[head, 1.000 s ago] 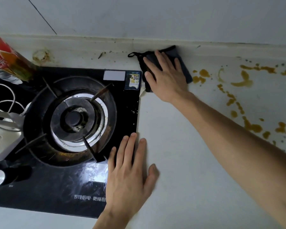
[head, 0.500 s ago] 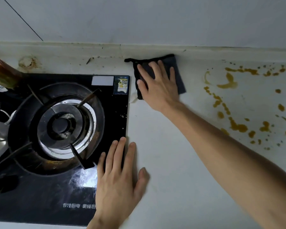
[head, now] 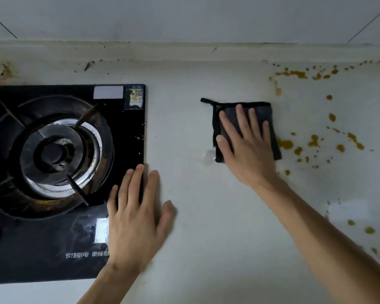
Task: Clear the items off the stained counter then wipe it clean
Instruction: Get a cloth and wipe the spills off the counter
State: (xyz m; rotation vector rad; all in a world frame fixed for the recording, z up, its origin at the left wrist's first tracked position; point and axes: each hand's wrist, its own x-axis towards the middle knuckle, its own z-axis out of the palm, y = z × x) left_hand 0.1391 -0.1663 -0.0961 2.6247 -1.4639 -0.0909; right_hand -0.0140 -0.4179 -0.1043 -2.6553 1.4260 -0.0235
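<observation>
Stains point(head: 314, 140) lie just right of the dark cloth point(head: 266, 115) that the right hand point(head: 248, 148) presses flat with spread fingers on the counter point(head: 206, 216), while the left hand point(head: 136, 218), also flat and empty, rests farther away.

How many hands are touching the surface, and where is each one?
2. The left hand lies flat across the stove's right edge and the counter. The right hand presses on the dark cloth, beside the orange stains.
</observation>
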